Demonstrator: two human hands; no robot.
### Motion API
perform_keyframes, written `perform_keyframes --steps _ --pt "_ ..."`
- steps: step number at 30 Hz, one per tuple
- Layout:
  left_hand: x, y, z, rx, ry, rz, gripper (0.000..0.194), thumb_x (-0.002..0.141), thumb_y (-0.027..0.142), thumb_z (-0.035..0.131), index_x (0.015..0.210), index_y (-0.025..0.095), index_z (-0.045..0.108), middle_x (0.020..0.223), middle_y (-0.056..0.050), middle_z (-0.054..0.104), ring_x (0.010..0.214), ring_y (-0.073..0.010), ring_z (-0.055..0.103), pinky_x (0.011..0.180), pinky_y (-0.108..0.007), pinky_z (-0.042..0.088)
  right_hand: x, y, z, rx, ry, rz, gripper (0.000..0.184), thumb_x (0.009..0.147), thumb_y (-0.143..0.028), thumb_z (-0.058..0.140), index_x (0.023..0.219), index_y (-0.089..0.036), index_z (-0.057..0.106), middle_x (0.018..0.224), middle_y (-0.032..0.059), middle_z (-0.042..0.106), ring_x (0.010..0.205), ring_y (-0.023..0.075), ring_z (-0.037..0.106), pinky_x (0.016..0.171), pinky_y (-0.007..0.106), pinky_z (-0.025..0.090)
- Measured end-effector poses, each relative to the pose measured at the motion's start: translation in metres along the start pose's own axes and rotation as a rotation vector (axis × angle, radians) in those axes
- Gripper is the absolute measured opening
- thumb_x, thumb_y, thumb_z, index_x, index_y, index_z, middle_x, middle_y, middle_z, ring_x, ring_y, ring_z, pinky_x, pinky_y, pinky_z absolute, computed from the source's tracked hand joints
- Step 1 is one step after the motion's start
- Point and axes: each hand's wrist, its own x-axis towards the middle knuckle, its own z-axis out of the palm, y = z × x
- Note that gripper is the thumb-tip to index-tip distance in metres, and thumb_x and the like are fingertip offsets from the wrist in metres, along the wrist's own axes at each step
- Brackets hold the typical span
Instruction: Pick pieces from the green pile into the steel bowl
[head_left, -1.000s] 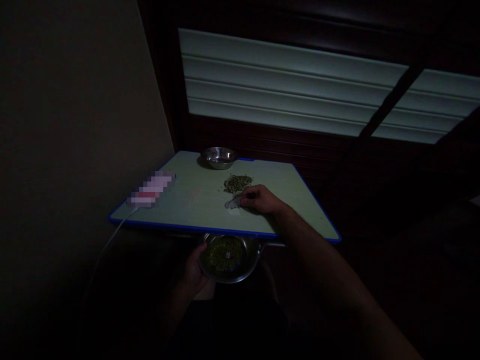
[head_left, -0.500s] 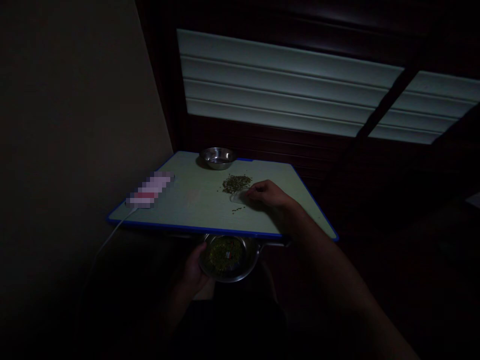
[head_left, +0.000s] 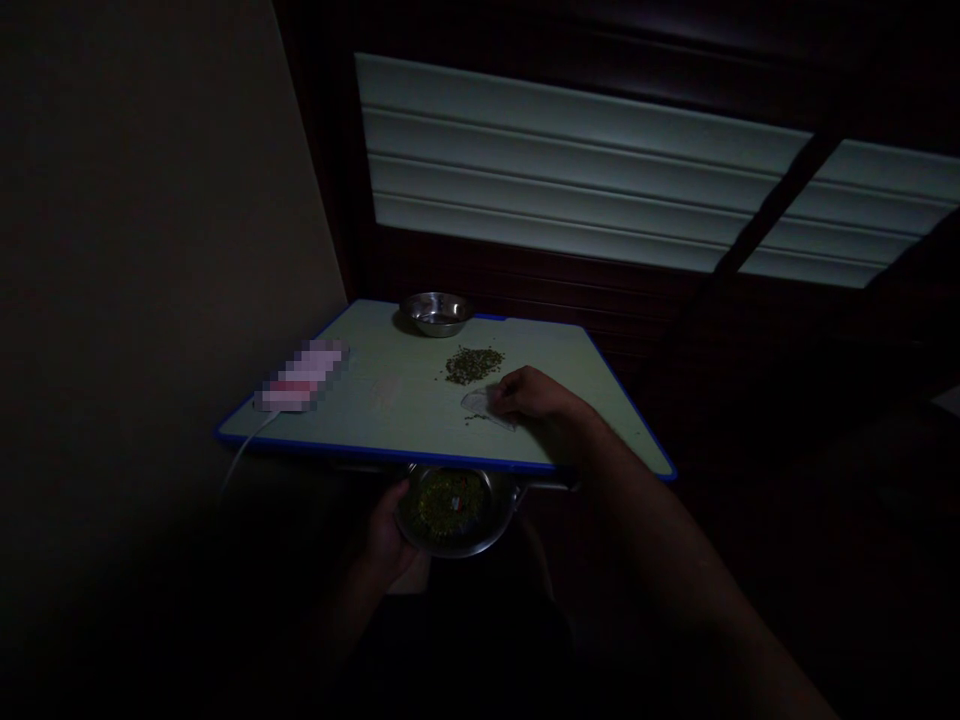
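My left hand (head_left: 388,535) grips the left rim of a metal bowl (head_left: 484,540), held just below the table's near edge. Inside that bowl lie small green grains, like beans, with a small pale and red spot among them. Over the table, my right hand (head_left: 531,392) is closed, its fingers pinching a thin, see-through sheet that looks like plastic (head_left: 475,402). Just beyond the sheet is a loose pile of greenish-brown grains (head_left: 472,366). A few stray grains lie by the sheet's near side. Dim light hides the fingertips' detail.
The light green folding table (head_left: 405,430) has a blue edge. A second metal bowl (head_left: 436,318) stands at its back. On the left lies a blurred-out pink device (head_left: 304,378) with a white cable. A wall and dark shutters (head_left: 555,165) close in behind.
The see-through sheet in my right hand has turned and now shows more of its face, reaching nearer the stray grains. My left hand and its bowl have hardly moved.
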Motion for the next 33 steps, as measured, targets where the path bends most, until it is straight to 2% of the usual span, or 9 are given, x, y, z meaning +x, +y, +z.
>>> perform_keyframes --steps 6,13,19,23,28,33 --pt "-0.001 0.001 0.002 -0.02 0.029 0.004 0.022 0.074 0.026 0.057 0.083 0.013 0.072 0.085 -0.011 0.077 0.097 -0.0299 0.068 0.09 -0.042 0.052 0.001 -0.007 0.009 -0.087 -0.12 -0.057 0.009 0.06 -0.02 0.07 0.059 -0.013 0.064 0.046 -0.0032 0.056 0.044 0.0084 0.048 0.051 0.023 0.037" --pt "0.001 0.0 0.0 0.0 -0.006 -0.002 0.022 0.074 0.027 0.06 0.086 0.014 0.072 0.086 -0.01 0.077 0.1 -0.0307 0.068 0.091 -0.044 0.052 -0.002 -0.013 0.017 -0.046 -0.206 -0.07 0.009 0.061 -0.018 0.069 0.057 -0.013 0.062 0.046 -0.0028 0.056 0.044 0.0085 0.049 0.051 0.023 0.039" --pt "-0.003 0.001 0.005 0.005 0.014 -0.002 0.022 0.077 0.025 0.057 0.087 0.012 0.072 0.087 -0.011 0.077 0.1 -0.0294 0.068 0.092 -0.042 0.051 -0.008 -0.022 0.023 -0.05 -0.297 -0.056 0.009 0.061 -0.016 0.07 0.057 -0.013 0.062 0.047 -0.0027 0.058 0.044 0.0084 0.051 0.051 0.023 0.041" --pt "-0.004 0.001 0.007 0.006 -0.019 -0.005 0.024 0.079 0.028 0.057 0.089 0.012 0.072 0.09 -0.012 0.077 0.103 -0.0308 0.067 0.092 -0.044 0.051 -0.011 -0.027 0.028 -0.067 -0.34 -0.067 0.011 0.063 -0.018 0.07 0.056 -0.014 0.062 0.048 -0.0021 0.059 0.044 0.0091 0.052 0.052 0.023 0.042" --pt "-0.004 0.001 0.008 -0.005 0.013 0.005 0.022 0.08 0.027 0.055 0.087 0.013 0.072 0.087 -0.01 0.077 0.106 -0.0298 0.066 0.095 -0.043 0.05 -0.015 -0.031 0.03 -0.087 -0.376 -0.073 0.011 0.064 -0.018 0.069 0.056 -0.015 0.062 0.048 -0.0027 0.059 0.045 0.0092 0.053 0.052 0.023 0.042" --pt "-0.002 0.0 0.006 -0.018 -0.013 -0.01 0.024 0.08 0.029 0.057 0.088 0.012 0.072 0.091 -0.013 0.077 0.108 -0.0311 0.065 0.095 -0.043 0.05 -0.016 -0.032 0.03 -0.052 -0.39 -0.071 0.011 0.063 -0.019 0.071 0.057 -0.015 0.062 0.048 -0.0028 0.06 0.045 0.0101 0.054 0.051 0.023 0.042"
